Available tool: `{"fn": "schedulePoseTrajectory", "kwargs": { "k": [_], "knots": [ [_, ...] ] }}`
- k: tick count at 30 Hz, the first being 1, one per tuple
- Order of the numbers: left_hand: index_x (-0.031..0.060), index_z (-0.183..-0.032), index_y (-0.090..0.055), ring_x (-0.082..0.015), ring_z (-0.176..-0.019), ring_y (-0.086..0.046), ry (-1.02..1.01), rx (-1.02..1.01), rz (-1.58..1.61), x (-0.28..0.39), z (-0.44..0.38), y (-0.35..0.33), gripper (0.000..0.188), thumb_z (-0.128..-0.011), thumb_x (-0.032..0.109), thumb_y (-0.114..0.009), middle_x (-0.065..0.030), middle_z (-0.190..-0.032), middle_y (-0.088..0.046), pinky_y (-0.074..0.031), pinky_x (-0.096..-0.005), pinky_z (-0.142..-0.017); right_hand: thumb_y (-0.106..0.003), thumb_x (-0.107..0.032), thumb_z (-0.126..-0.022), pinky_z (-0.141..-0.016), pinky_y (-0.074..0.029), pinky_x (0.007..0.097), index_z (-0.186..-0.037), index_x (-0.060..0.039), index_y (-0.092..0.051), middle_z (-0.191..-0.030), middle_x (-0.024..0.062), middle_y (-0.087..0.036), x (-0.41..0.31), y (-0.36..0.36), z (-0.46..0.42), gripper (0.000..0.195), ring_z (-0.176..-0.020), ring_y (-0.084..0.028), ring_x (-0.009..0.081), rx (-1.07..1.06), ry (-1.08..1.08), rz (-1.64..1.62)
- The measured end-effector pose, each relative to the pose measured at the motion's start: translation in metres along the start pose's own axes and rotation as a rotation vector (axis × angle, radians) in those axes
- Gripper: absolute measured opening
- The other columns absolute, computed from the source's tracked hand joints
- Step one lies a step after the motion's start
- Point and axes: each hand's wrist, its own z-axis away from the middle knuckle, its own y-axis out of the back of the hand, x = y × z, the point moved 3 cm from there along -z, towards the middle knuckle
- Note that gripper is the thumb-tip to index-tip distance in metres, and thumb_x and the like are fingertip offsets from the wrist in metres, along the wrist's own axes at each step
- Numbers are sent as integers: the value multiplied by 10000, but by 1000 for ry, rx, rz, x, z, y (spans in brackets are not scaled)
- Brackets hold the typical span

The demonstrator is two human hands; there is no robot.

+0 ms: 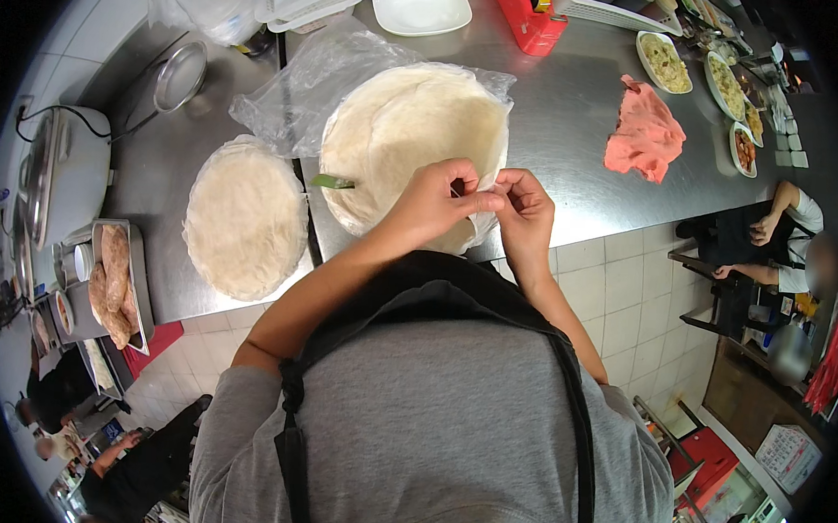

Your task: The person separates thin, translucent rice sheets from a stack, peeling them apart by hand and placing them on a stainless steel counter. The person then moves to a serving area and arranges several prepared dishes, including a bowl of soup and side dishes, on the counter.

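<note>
A large stack of thin, pale round wrapper sheets [411,121] lies before me on the steel counter. At its right edge my left hand [439,199] pinches a wrapper's rim between thumb and index finger. Right beside it, my right hand [526,206] grips the same lifted edge with its fingertips. The exact layers between the fingers are partly hidden. A strip of green leaf [333,181] rests on the left side of the stack. To the left sits a second, smaller stack of round wrappers [245,219].
Clear plastic sheeting [314,82] lies behind the stacks. A pink cloth [645,131] and filled white dishes [665,62] are to the right. Farther back stand a white dish [421,8] and a red tape dispenser [531,21]. A metal tray of meat [115,283] is at left. Other people stand nearby.
</note>
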Motion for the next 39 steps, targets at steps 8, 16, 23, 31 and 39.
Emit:
{"fn": "schedulePoseTrajectory", "kwargs": {
  "k": [8, 16, 23, 31, 39],
  "knots": [
    [26, -670, -390, -98, -677, -471, -283, 125, -23, 3, -7, 21, 290, -778, -41, -651, -32, -726, -506, -393, -231, -597, -650, 22, -823, -731, -466, 247, -1026, -29, -533, -767, 28, -567, -11, 10, -9, 240, -708, -561, 114, 56, 202, 353],
    [11, -727, -530, -125, -708, -576, -561, 197, -606, 123, 14, 59, 144, -762, -38, -661, -78, -717, -556, -446, -251, -627, -772, -118, -702, -851, -455, 321, -1098, -59, -624, -946, 108, -659, -106, -48, -62, 427, -966, -599, 217, -495, 712, 1015],
    [-8, -842, -630, -98, -783, -590, -380, 376, -150, 135, 66, 117, 61, -863, 48, -640, -28, -828, -634, -483, -243, -725, -738, -104, -779, -605, -465, 250, -814, -11, -617, -740, 40, -627, -165, -65, -73, 157, -660, -576, 90, -281, 493, 491],
    [72, -709, -461, -51, -668, -448, -258, 304, 272, 50, 41, 65, 339, -809, 202, -757, 35, -689, -461, -379, -212, -581, -648, -24, -850, -644, -454, 198, -954, -11, -583, -819, -3, -598, -80, -80, -27, 123, -729, -549, 48, -378, 113, 287],
    [65, -655, -416, -55, -615, -330, -190, 123, 113, 51, 50, 75, 395, -790, 183, -768, 52, -665, -354, -291, -234, -524, -644, -29, -859, -596, -454, 219, -894, -4, -590, -698, 20, -598, -75, -73, -14, 69, -646, -547, 58, -347, 233, 373]
  ]
}}
